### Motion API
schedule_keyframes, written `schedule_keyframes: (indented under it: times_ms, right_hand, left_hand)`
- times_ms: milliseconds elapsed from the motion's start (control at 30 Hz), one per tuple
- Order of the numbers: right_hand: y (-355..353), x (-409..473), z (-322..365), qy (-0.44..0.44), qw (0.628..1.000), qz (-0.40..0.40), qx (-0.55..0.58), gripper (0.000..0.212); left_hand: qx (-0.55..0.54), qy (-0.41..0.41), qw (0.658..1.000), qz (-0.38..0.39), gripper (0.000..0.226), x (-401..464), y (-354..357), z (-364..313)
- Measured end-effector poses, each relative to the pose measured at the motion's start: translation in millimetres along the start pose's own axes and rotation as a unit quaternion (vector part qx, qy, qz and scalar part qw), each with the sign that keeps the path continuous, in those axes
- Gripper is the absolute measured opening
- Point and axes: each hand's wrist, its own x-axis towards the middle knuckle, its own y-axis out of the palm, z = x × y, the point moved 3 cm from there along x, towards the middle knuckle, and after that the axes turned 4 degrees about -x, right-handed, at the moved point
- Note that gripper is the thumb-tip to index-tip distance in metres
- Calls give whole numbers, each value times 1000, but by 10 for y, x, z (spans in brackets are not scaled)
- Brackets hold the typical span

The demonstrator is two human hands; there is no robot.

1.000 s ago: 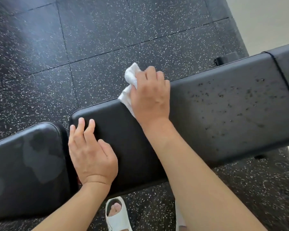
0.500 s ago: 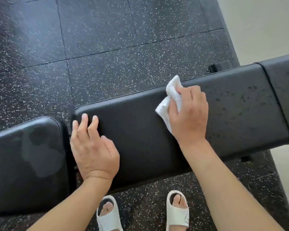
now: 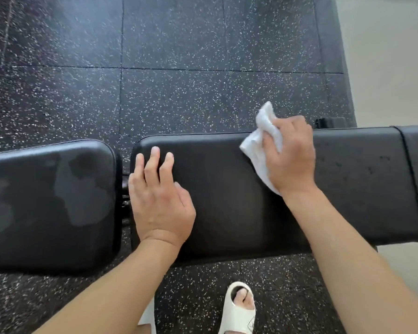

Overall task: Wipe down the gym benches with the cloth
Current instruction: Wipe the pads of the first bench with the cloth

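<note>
A: While the speckled black rubber tile floor fills most of the view, what's the bench status?

B: Long black padded vinyl bench pad runs left to right. Its left and middle part looks plain and matte, my guess is wiped. Right part past the hand has dark specks, looks not yet done.

A: And the other pad?

B: Shorter black padded seat pad at left, just beside the long one across a gap. Blotchy lighter patches on it, reads like damp marks drying, so likely done already, can't be sure.

A: Hands?

B: Left hand flat on the long pad near its left end, fingers spread, holding nothing, just bracing. Right hand curled down over the crumpled white cloth, pressing it on the pad near the far edge; one bunch of cloth sticks up past the fingers.

A: Remaining?

B: Judging by specks: right stretch of long pad, plus the section beyond the seam. Maybe over half done here. Other benches not visible.

A: Small stuff?

B: White slide sandal at bottom.
</note>
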Motion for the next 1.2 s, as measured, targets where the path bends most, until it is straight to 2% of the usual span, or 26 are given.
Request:
schedule_keyframes:
  times_ms: [100,200,300,367,433,500,567,633,733,833,933,1067,1133,1200]
  right_hand:
    - [44,-71,63,97,991,-30,-83,21]
    - [241,-111,649,112,989,-26,-96,24]
    - [488,-242,1388,-4,998,21,-53,30]
    - [507,-252,1584,-105,993,60,9,35]
    - [465,-176,1316,-173,981,84,12,35]
    - [340,-22,716,-171,978,81,-92,30]
    - [95,79,-4,-57,990,56,-113,25]
    - [-110,75,-340,36,995,26,-87,28]
    - [-84,-1,54,100,987,-9,-126,34]
    - [160,-204,946,1,990,1,-139,37]
    - [358,-509,1426,-82,994,49,-54,33]
    - [68,-985,1060,-104,991,80,6,26]
    - [-242,-1400,592,-116,988,99,5,23]
    - [-577,-1701,106,-113,989,95,-1,30]
  left_hand:
    - [-8,1,1000,7,60,-1,4,17]
    - [-10,1,1000,11,60,-2,12,26]
    - [-14,4,1000,4,58,16,40,34]
    - [-14,3,1000,1,56,21,45,37]
    - [-10,3,1000,9,59,17,30,34]
    - [-8,1,1000,12,60,5,8,29]
    - [-10,1,1000,13,60,-5,-1,13]
    - [-8,1,1000,10,60,3,7,21]
    - [-14,-2,1000,15,60,-3,11,27]
    - [-22,-1,1000,14,60,3,11,30]
    - [-23,4,1000,6,56,12,42,61]
    - [-25,-1,1000,12,58,2,15,49]
    - [-28,0,1000,13,58,-13,-17,23]
    - [-27,-3,1000,14,58,-13,-31,5]
